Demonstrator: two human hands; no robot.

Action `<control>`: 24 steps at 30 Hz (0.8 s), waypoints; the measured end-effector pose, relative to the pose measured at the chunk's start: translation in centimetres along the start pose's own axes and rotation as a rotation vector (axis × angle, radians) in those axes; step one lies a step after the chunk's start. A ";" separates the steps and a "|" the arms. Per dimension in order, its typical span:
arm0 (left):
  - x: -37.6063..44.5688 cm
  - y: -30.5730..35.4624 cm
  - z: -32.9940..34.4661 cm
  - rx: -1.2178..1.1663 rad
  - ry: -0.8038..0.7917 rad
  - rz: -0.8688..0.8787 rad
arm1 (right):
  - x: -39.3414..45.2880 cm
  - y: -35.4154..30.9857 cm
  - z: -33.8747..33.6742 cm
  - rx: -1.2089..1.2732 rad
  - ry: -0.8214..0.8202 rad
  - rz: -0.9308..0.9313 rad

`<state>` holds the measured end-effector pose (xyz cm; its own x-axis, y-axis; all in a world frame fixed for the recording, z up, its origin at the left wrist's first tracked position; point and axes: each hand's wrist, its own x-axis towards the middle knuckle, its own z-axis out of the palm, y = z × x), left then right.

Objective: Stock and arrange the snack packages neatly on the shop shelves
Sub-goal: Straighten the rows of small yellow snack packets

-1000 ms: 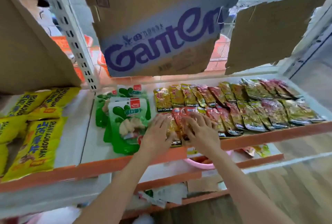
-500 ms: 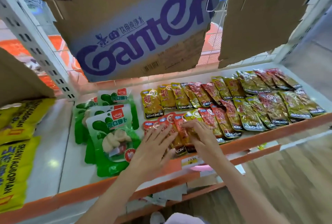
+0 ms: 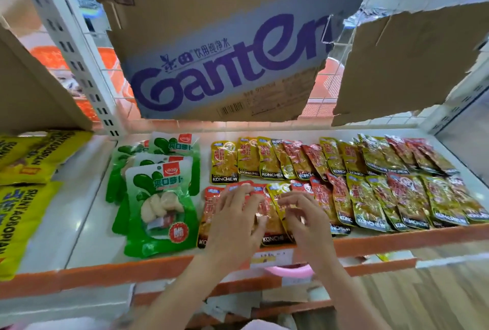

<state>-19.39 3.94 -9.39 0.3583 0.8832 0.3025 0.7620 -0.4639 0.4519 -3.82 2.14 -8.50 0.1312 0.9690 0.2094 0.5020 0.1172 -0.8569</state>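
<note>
Yellow snack bags [image 3: 25, 194] far left of shelf [image 3: 87, 224], green radish packs [image 3: 158, 197] stacked next. Left hand [image 3: 235, 226] lies over red Konchew packets [image 3: 209, 213] at front row's left end, fingers [image 3: 239, 193] spread loosely, tips touching packet tops. Right hand [image 3: 304, 220] just beside it, fingers curled, pinching edge of yellow Konchew packet [image 3: 277, 197]. Remaining Konchew packets [image 3: 370, 184] run right in two overlapping rows. Ganten cardboard [image 3: 225, 65] hangs above.

We see two bare forearms reaching in from below, no sleeves, watch, rings or gloves showing on either; the left hand [image 3: 235, 220] and right hand [image 3: 304, 220] have short, unpainted nails.
</note>
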 end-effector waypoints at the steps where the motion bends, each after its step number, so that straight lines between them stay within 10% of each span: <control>1: 0.3 0.6 0.4 0.012 -0.008 0.031 | 0.5 0.3 -0.9 -0.080 0.002 -0.065; 8: 0.5 -0.1 1.6 0.063 -0.372 -0.086 | 2.6 4.7 -3.5 -0.664 -0.218 -0.148; 17: 4.5 5.1 5.0 0.466 -0.165 -0.425 | 2.3 5.5 -3.3 -0.666 -0.158 -0.108; 24: 4.0 6.0 5.8 0.072 0.045 -0.490 | 2.5 5.6 -3.7 -0.556 -0.131 -0.095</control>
<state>-10.27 5.05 -10.34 -0.0738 0.9917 0.1057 0.8710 0.0124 0.4911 2.49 4.44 -11.03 -0.0252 0.9828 0.1832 0.8848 0.1072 -0.4534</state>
